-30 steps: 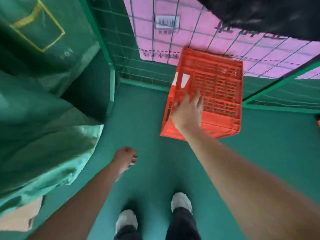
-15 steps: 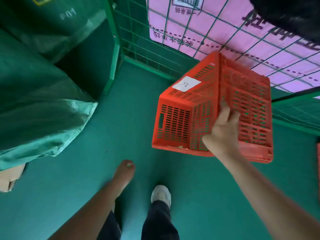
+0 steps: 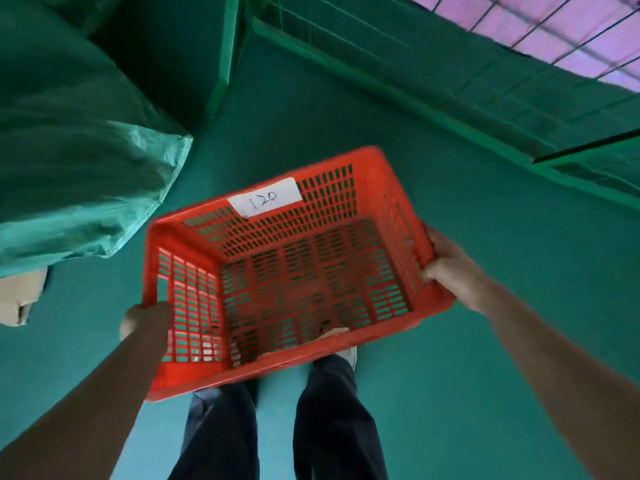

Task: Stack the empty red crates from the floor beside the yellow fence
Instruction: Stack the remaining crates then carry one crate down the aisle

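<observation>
An empty red slotted crate (image 3: pixel 294 271) hangs upright in front of me above the floor, its open top toward the camera. A white label marked "120" (image 3: pixel 265 196) is stuck on its far wall. My left hand (image 3: pixel 145 318) grips the crate's left rim, its fingers hidden behind the wall. My right hand (image 3: pixel 450 268) grips the right rim with the thumb over the edge. No yellow fence or other crate is in view.
A large green sack (image 3: pixel 69 168) bulges at the left, with a cardboard box (image 3: pixel 20 299) under it. A green mesh fence (image 3: pixel 450 81) runs along the back and right, pink sheeting (image 3: pixel 554 26) behind it. Green floor (image 3: pixel 502 306) lies around my legs (image 3: pixel 277 427).
The crate has turned from tilted on its side to upright and come closer to me. My left hand has risen and taken hold of its left rim; my right hand moved to the right rim.
</observation>
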